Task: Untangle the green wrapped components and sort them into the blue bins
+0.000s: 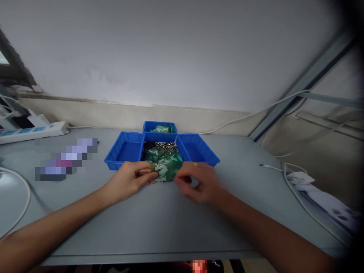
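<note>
A heap of green see-through plastic pieces (166, 161) with pale strips among them lies at the middle of the table. My left hand (132, 180) is closed at the heap's left front edge, with a green see-through plastic piece between thumb and fingers. On the other side, my right hand (199, 182) is blurred, its thumb and fingers curled together by the heap's right edge. Whatever its fingertips hold is too small or smeared to make out. Behind the green pieces lie many small shiny metal parts (166, 146).
Blue bins stand left (113, 153) and right (209, 153) of the heap. A rear blue bin (148, 129) holds more green pieces. A power strip (54, 129) and a blurred-out object (66, 161) lie left. Cables and a white item (301, 177) are at right.
</note>
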A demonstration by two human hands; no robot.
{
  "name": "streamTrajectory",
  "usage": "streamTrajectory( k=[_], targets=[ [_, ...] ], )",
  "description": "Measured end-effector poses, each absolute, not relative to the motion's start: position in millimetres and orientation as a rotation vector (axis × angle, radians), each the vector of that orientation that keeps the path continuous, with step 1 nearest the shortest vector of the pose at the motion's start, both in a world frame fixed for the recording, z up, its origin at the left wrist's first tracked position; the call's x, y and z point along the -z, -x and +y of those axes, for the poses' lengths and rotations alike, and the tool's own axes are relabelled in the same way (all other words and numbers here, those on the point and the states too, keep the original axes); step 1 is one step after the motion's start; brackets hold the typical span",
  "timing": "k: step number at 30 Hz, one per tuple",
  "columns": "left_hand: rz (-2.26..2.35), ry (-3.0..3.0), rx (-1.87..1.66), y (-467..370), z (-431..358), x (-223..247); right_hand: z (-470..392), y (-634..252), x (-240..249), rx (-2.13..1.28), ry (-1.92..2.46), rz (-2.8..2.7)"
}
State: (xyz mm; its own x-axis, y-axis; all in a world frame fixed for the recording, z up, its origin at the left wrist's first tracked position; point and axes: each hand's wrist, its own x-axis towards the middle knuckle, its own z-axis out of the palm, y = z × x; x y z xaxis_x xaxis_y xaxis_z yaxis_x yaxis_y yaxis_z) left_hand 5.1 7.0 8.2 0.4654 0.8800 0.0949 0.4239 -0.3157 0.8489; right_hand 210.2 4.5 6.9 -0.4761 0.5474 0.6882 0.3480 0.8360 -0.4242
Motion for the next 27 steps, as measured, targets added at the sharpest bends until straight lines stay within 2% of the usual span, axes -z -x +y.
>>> streamTrajectory(
  k=[4, 10, 17, 22, 27],
  targets=[
    [1.113, -1.964, -0.765, -5, 8, -6, 7, -202, -6, -0.527, 0.896, -2.31],
    [1.021, -2.097, -0.783, -5, 5, -10, 5, -199, -10, -0.871, 0.973, -2.251],
    [0.863, -2.316, -0.794, -5, 1, -9, 10, -199, -8, -1.047, 1.072, -2.089],
    [1.107, -2.09, -0.952, -6, 4, -6, 15, -201, -11, -1.291, 1.03, -1.938],
    [1.083, -1.846, -0.768, -7, 5, -5, 17, -202, -10, -1.339, 0.998, -1.919]
  ],
)
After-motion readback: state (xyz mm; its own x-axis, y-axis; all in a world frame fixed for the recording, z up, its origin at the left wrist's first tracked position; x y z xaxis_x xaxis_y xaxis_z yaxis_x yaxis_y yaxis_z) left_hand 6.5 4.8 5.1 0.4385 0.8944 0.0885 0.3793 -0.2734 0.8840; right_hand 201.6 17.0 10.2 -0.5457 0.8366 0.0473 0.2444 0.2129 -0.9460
